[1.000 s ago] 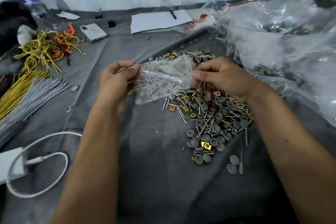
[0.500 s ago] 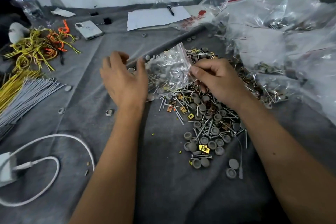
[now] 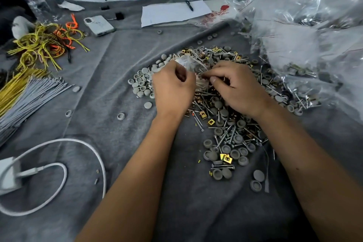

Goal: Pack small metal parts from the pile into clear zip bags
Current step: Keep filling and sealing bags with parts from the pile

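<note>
From the head view I see my left hand (image 3: 172, 86) and right hand (image 3: 233, 86) both pinching a clear zip bag (image 3: 189, 63) between them, directly over the pile of metal parts (image 3: 225, 124) on the grey-clothed tabletop (image 3: 117, 76).

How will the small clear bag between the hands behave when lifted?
The clear bag looks crumpled, so probably floppy. Any screws inside would likely make it sag, and their tips might pierce the thin film. Both hands pinch it.
</note>
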`<action>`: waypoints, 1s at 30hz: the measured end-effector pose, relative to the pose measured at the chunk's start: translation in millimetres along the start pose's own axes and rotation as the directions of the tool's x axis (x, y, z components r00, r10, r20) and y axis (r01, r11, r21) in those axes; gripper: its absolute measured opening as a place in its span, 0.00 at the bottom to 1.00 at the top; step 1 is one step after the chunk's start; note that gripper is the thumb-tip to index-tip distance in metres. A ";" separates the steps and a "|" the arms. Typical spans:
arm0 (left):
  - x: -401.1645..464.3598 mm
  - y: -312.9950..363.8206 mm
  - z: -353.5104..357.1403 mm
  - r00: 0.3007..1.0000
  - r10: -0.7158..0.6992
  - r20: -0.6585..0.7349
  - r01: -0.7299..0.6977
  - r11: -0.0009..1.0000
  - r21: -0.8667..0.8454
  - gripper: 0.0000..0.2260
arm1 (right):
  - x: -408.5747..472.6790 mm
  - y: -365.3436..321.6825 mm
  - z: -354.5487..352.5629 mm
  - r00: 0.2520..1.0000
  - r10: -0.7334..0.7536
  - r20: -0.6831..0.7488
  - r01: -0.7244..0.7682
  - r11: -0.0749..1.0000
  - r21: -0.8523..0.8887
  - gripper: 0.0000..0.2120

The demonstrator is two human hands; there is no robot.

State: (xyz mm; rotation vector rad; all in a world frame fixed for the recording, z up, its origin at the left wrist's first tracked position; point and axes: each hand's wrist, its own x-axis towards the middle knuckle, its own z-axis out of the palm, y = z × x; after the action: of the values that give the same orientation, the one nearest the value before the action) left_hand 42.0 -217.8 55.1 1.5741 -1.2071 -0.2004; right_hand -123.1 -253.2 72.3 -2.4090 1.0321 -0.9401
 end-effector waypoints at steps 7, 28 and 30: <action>2.6 0.6 -8.7 0.995 -0.041 -0.091 0.039 0.999 -0.024 0.03 | -7.3 4.5 -15.4 0.999 0.034 -0.026 -0.031 0.992 0.119 0.15; -1.8 10.4 -18.9 0.988 0.033 0.148 -0.071 0.963 0.258 0.05 | -6.6 8.2 -14.1 0.994 0.105 -0.038 -0.099 0.987 0.126 0.05; -0.3 9.7 -16.9 0.983 -0.022 0.183 -0.004 0.990 0.141 0.05 | -6.0 1.2 -10.1 0.993 0.061 -0.100 -0.042 0.982 0.185 0.04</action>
State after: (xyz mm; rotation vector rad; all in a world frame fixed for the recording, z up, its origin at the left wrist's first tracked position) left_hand 47.4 -205.8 69.5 1.7127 -1.3830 -0.2768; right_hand -133.8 -250.2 76.3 -2.1935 0.9934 -1.1039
